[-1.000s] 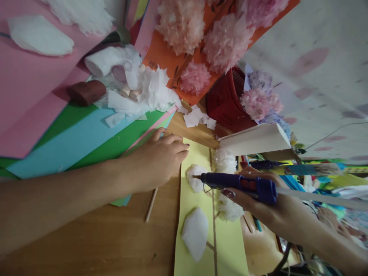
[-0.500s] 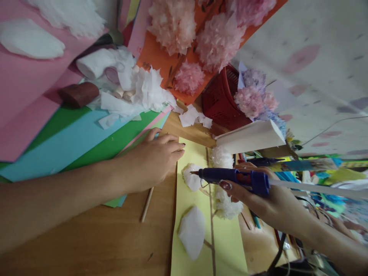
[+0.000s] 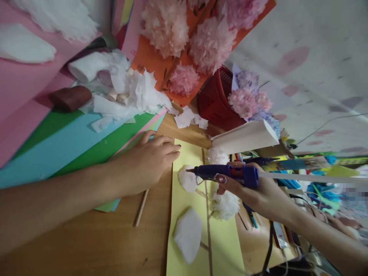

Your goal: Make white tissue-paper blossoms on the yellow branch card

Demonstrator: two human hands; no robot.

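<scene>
My right hand [image 3: 255, 188] is wrapped round a blue hot glue gun [image 3: 230, 172] with a white glue stick [image 3: 304, 176] in its rear. Its nozzle tip is over a small white paper piece [image 3: 188, 180] on the yellow sheet [image 3: 224, 245]. A drawn brown branch [image 3: 209, 230] runs along that sheet. White tissue blossoms [image 3: 225, 203] sit beside the branch, and a larger white paper petal shape [image 3: 188, 234] lies nearer me. My left hand [image 3: 146, 161] rests with fingers stretched out, the fingertips at the sheet's left edge; nothing shows in it.
Coloured paper sheets [image 3: 69, 142], with tissue scraps [image 3: 143, 92] on them, cover the left. Pink tissue flowers [image 3: 212, 44] lie on orange paper at the back. A red basket [image 3: 215, 103] and a white paper roll [image 3: 247, 137] stand beyond the yellow sheet. A wooden stick [image 3: 141, 209] lies below my left hand.
The whole view has shifted slightly, moving things a little left. The glue gun's nozzle has moved slightly towards the upper part of the small white piece; my left hand stays at the sheet's edge.
</scene>
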